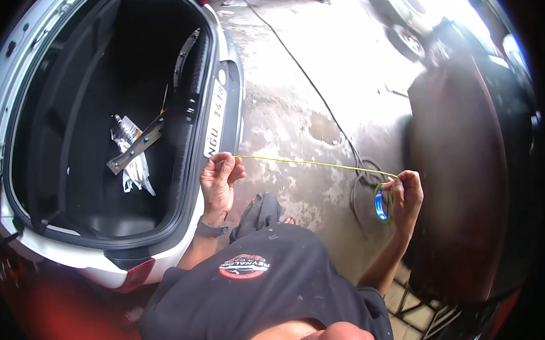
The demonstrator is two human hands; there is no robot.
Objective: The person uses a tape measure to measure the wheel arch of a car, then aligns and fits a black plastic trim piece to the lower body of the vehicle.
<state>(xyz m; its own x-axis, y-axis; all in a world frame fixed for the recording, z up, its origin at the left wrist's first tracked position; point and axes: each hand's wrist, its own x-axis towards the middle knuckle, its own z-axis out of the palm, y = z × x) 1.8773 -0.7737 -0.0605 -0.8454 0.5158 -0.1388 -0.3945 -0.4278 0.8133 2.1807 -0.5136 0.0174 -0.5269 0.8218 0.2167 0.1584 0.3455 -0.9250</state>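
Observation:
A thin yellow-green strip of tape (308,162) is stretched across in front of me, nearly straight from hand to hand. My left hand (218,181), beside the car's rear bumper, pinches one end between thumb and fingertips. To the right, my right hand (408,191) is closed on the tape roll (381,205), where the strip comes off it. The roll is a narrow ring with a blue inside, hanging just left of the fingers. My fingers partly hide its far side.
On the left, a white car's open trunk (104,220) holds a dark trim strip (136,150) with blue clips on a crumpled plastic bag (138,176). A dark cable (308,77) loops across the concrete floor (277,127). A large dark reddish panel (461,180) stands at the right.

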